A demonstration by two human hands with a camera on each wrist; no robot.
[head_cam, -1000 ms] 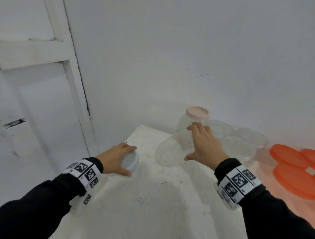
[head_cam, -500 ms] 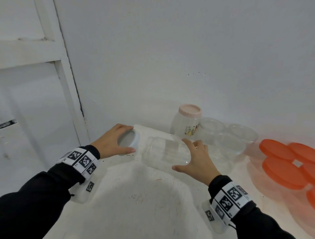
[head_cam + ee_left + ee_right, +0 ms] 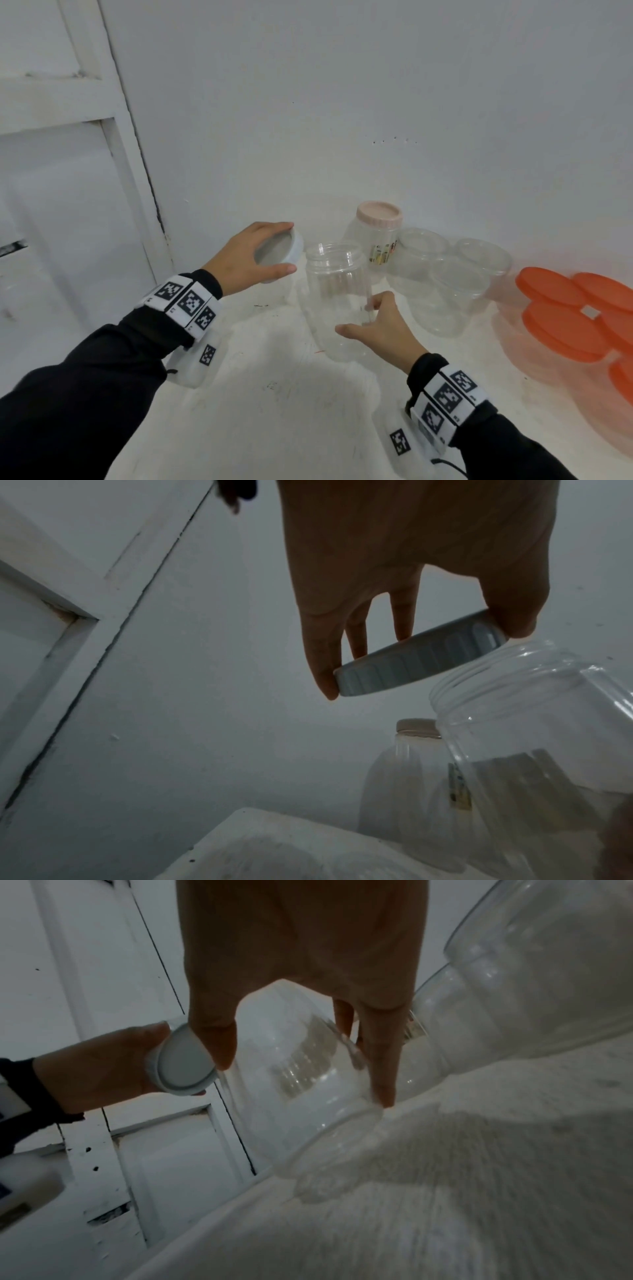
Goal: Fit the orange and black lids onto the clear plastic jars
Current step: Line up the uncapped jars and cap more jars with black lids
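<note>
Fingers (image 3: pixel 371 303) of right hand (image 3: pixel 380 332) around upright clear jar (image 3: pixel 337 294), mouth up; left hand (image 3: pixel 246 260) gripping white lid (image 3: pixel 282 255).

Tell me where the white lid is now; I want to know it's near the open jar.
In the head view the white lid is held in the left hand, left of and beside the open clear jar's mouth, not on it.

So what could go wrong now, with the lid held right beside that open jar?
The white lid is tilted in the left hand, beside the mouth rather than over it, so it might go on crooked and jam. The right hand holds the clear jar low on its body, so a push at the top could tip it. Other open jars stand close behind and could get knocked.
</note>
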